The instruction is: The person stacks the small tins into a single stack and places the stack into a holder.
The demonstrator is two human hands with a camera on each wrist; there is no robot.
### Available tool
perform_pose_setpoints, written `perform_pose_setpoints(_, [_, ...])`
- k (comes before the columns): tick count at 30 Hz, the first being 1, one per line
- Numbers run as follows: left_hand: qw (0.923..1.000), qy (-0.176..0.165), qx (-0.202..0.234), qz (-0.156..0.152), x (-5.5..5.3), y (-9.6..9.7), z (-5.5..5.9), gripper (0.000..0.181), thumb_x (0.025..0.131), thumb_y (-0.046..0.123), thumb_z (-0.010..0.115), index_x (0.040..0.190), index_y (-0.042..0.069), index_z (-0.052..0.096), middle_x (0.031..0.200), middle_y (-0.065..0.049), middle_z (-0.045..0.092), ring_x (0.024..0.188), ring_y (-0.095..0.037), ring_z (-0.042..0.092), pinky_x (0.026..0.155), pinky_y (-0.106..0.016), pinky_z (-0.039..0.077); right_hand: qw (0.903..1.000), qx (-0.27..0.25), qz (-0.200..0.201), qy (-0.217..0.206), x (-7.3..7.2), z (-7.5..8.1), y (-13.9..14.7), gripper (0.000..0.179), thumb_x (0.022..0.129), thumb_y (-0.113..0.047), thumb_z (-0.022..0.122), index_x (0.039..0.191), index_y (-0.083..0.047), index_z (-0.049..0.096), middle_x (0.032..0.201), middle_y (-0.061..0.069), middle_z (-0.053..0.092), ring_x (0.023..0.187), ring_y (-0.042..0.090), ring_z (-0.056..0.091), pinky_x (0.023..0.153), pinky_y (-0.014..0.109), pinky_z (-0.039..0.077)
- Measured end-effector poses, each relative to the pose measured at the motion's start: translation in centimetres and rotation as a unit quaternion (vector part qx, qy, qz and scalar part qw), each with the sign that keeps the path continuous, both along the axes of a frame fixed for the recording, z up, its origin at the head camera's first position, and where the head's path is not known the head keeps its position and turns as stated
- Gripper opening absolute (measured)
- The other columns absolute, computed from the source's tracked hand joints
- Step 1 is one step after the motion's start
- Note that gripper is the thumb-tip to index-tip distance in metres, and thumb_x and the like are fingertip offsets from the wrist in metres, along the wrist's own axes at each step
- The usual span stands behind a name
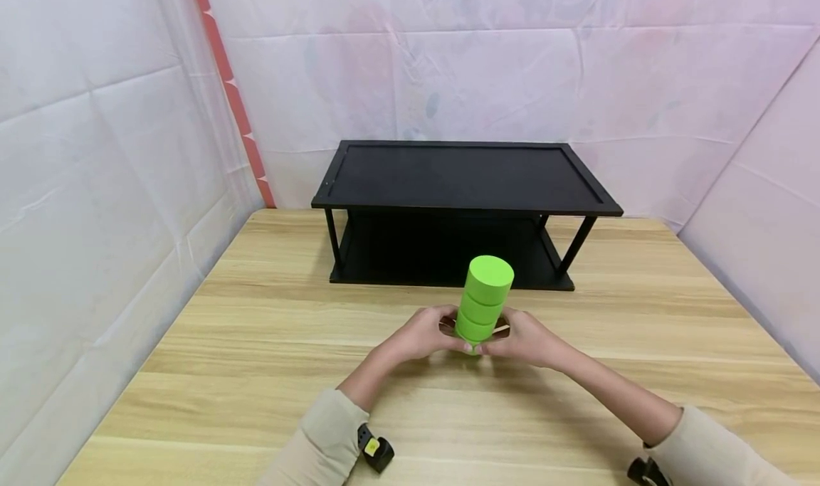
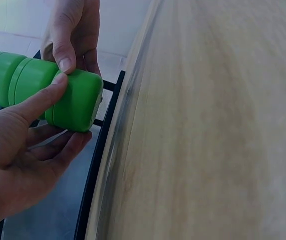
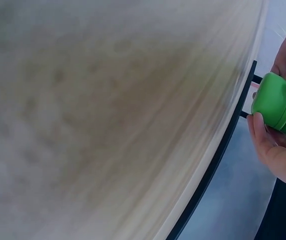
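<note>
A bright green segmented cylinder [image 1: 485, 294], like several stacked round containers, stands slightly tilted between my two hands over the table, in front of the black shelf. From its left, my left hand [image 1: 426, 333] grips the lower part, thumb in front and fingers behind. My right hand [image 1: 528, 338] holds the same lower part from the other side. Both thumbs meet near the lower end. In the left wrist view the left thumb [image 2: 45, 97] presses on the lowest rounded section. Fingers of the right hand [image 3: 278, 155] curl under that section in the right wrist view.
Behind the cylinder is a black two-tier shelf [image 1: 448, 176] with thin legs, near the back of the wooden table [image 1: 256, 372]. White cloth walls [image 1: 115, 151] enclose the table at the back and sides. A red strip [image 1: 230, 87] runs down the left corner.
</note>
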State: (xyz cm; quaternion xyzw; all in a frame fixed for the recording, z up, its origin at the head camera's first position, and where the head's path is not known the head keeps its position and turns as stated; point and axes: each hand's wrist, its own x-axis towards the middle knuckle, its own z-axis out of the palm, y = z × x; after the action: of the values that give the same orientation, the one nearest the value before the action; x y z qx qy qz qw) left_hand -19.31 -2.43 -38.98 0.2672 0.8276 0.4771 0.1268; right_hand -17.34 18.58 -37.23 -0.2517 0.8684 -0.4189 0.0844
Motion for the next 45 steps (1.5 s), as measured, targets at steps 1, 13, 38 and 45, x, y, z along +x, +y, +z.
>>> perform_pose_setpoints(1, [1.0, -0.003, 0.006, -0.001, 0.0, 0.0, 0.0, 0.047, 0.072, 0.017, 0.08, 0.113, 0.004, 0.06, 0.099, 0.0, 0.063, 0.089, -0.009, 0.059, 0.079, -0.02, 0.047, 1.0, 0.0, -0.002, -0.001, 0.0, 0.0, 0.0, 0.047, 0.073, -0.017, 0.078, 0.107, 0.006, 0.056, 0.1, 0.014, 0.062, 0.089, 0.029, 0.061, 0.072, 0.029, 0.053])
perform_pose_setpoints(13, [0.9983, -0.037, 0.045, 0.002, 0.0, -0.5, 0.4, 0.052, 0.073, 0.014, 0.079, 0.119, 0.001, 0.057, 0.107, -0.005, 0.062, 0.096, -0.013, 0.059, 0.083, -0.021, 0.047, 0.9996, -0.013, -0.012, -0.024, -0.1, 0.4, -0.4, 0.046, 0.074, -0.017, 0.077, 0.107, 0.006, 0.056, 0.102, 0.014, 0.061, 0.089, 0.027, 0.062, 0.072, 0.027, 0.053])
perform_pose_setpoints(38, [0.9996, 0.001, 0.023, 0.015, -0.5, -1.8, 1.1, 0.049, 0.077, 0.021, 0.076, 0.118, 0.001, 0.057, 0.105, -0.004, 0.063, 0.097, -0.014, 0.057, 0.085, -0.026, 0.046, 0.9985, -0.038, -0.033, -0.021, -0.3, 1.0, -1.8, 0.046, 0.076, -0.014, 0.075, 0.113, 0.006, 0.054, 0.107, 0.015, 0.06, 0.096, 0.03, 0.059, 0.076, 0.032, 0.052])
perform_pose_setpoints(45, [0.9995, -0.001, 0.025, 0.02, -0.7, -1.9, 1.4, 0.05, 0.078, 0.022, 0.075, 0.12, 0.003, 0.057, 0.107, -0.004, 0.062, 0.099, -0.014, 0.057, 0.086, -0.027, 0.046, 0.998, -0.037, -0.052, -0.003, -0.5, 0.9, -2.1, 0.048, 0.076, -0.017, 0.076, 0.113, 0.005, 0.055, 0.106, 0.013, 0.06, 0.095, 0.028, 0.059, 0.078, 0.034, 0.052])
